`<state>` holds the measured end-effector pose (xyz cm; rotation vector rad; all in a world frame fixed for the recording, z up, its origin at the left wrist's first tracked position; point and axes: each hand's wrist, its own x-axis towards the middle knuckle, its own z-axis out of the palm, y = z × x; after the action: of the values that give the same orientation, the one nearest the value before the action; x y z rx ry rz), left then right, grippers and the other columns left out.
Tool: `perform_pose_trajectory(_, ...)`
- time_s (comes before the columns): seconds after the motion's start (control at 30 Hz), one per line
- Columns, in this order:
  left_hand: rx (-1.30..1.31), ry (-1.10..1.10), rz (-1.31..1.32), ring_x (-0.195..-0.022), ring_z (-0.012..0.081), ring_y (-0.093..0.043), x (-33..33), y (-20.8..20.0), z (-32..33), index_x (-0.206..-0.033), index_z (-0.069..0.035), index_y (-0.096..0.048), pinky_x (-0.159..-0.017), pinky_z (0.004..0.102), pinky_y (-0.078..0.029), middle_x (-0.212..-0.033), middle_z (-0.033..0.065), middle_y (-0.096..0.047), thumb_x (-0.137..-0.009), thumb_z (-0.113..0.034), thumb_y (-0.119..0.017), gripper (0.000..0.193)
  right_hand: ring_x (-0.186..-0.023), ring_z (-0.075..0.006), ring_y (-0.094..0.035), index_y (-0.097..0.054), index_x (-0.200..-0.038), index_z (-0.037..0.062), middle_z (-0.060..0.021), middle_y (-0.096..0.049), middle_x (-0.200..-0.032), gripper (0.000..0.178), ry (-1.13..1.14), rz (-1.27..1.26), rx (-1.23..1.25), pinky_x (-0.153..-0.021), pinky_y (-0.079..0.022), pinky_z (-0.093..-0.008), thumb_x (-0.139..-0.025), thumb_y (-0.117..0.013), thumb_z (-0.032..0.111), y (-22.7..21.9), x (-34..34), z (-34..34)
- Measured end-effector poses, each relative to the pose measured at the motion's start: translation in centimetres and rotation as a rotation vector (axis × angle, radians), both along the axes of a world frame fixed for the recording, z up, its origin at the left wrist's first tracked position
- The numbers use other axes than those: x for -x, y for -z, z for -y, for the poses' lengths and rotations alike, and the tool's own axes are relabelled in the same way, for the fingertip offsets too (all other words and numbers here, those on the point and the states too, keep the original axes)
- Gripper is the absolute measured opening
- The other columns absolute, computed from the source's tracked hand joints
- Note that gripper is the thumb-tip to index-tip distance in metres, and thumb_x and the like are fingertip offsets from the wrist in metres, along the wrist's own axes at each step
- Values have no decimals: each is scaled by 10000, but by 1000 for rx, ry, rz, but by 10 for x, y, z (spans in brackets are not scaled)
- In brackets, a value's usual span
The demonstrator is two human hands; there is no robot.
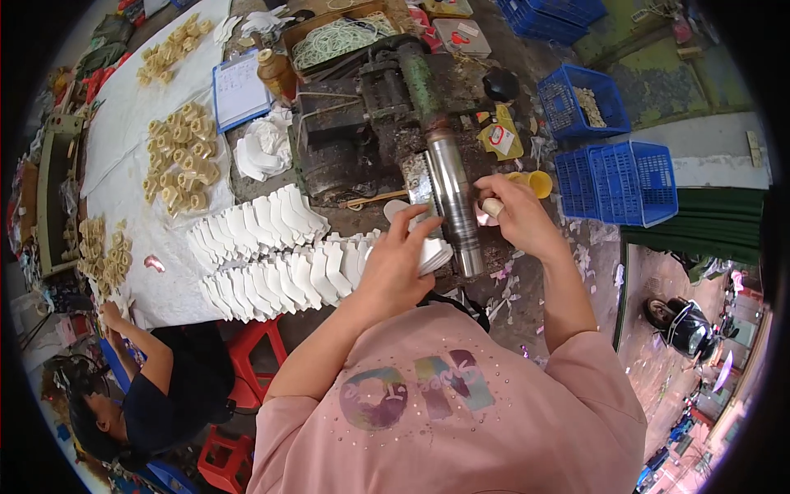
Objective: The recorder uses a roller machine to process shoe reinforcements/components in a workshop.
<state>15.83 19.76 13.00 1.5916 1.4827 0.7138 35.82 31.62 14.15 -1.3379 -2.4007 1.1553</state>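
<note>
A shiny steel shaft (451,185) juts toward me from a dark, greasy machine (350,123). On its left, my left hand (399,263) curls round a small stack of white curved pieces (434,255), fingertips close to the shaft. My right hand (525,218), at the shaft's right side, pinches a small cream-coloured cylindrical piece (492,207); a pinkish shiny bit shows beneath it. Two rows of white curved pieces (263,284) stand packed side by side on the table to my left.
Piles of beige ring-like parts (181,156) lie on a white sheet (107,156). Beyond are a clipboard (241,89), a brown bottle (276,74) and a box of pale cord (341,41). Blue crates (617,183) stand right. A co-worker (156,395) sits lower left beside red stools (253,362).
</note>
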Motion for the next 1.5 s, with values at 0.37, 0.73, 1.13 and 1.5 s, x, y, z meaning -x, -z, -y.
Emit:
perform_pose_trajectory(0.37, -202, -369, 177, -1076, 292, -524, 91, 38, 26, -1051, -70, -554, -924, 351, -417, -1108, 112, -524, -585, 93, -607, 496, -853, -102, -505, -468, -1248, 37, -35, -561, -1029, 403, 364, -367, -68, -792, -411, -228, -854, -520, -32, 27, 8, -10)
perform_pose_trajectory(0.73, 147, -279, -937, -1012, 232, -562, 279, 131, 103, -1079, -99, -582, -793, 384, -407, -1139, 30, -551, -617, 40, -610, 483, -966, -146, -531, -457, -1254, 15, -70, -558, -1053, 390, 360, -352, -165, -884, -408, -272, -870, -508, -21, 21, 25, -6)
perform_pose_trajectory(1.13, 4, -592, 931, -890, 138, -602, 151, 10, 47, -1120, -38, -525, -798, 268, -498, -977, 86, -634, -656, -20, -675, 488, -822, -162, -563, -582, -1007, 24, -75, -586, -914, 277, -53, -455, -89, -763, -449, -279, -734, -627, -3, -19, 113, 49)
perform_pose_trajectory(1.5, -70, -623, 1235, -848, 127, -586, 48, 7, 12, -1129, -25, -480, -688, 246, -505, -960, 63, -597, -736, -43, -668, 436, -865, -290, -507, -549, -861, 33, -105, -586, -902, 114, 6, -506, -302, -756, -401, -387, -765, -609, 21, -5, 119, 59)
